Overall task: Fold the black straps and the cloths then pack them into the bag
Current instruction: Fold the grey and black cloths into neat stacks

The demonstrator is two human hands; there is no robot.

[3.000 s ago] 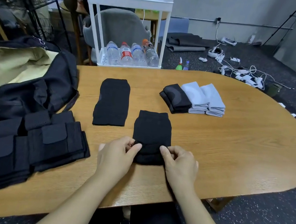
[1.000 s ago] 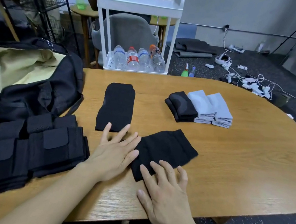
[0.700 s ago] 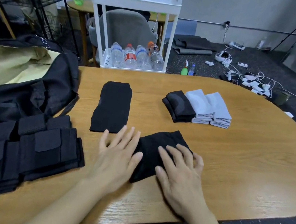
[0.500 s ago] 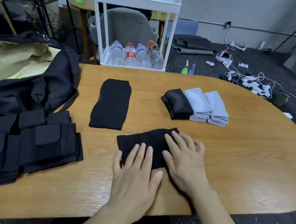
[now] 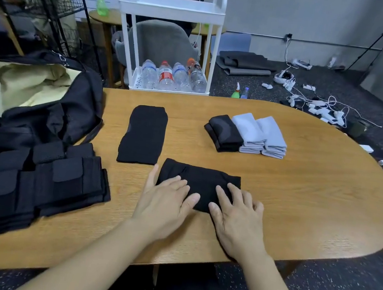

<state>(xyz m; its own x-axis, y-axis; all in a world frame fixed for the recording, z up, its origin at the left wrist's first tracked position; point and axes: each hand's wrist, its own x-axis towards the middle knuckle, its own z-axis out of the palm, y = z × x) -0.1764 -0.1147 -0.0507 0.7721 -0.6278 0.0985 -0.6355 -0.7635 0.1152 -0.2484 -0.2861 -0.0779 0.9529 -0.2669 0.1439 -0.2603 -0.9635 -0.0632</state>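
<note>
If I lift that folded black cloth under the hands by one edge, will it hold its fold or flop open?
Probably flop open: the black cloth lies thin and limp on the table, with soft creases. It looks light, so both hands, left hand and right hand, pressing flat suit it. It may slide easily on the smooth wood.

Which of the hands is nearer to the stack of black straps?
Left. The left hand lies flat on the near black cloth, just right of the black straps. The right hand lies farther right.
</note>
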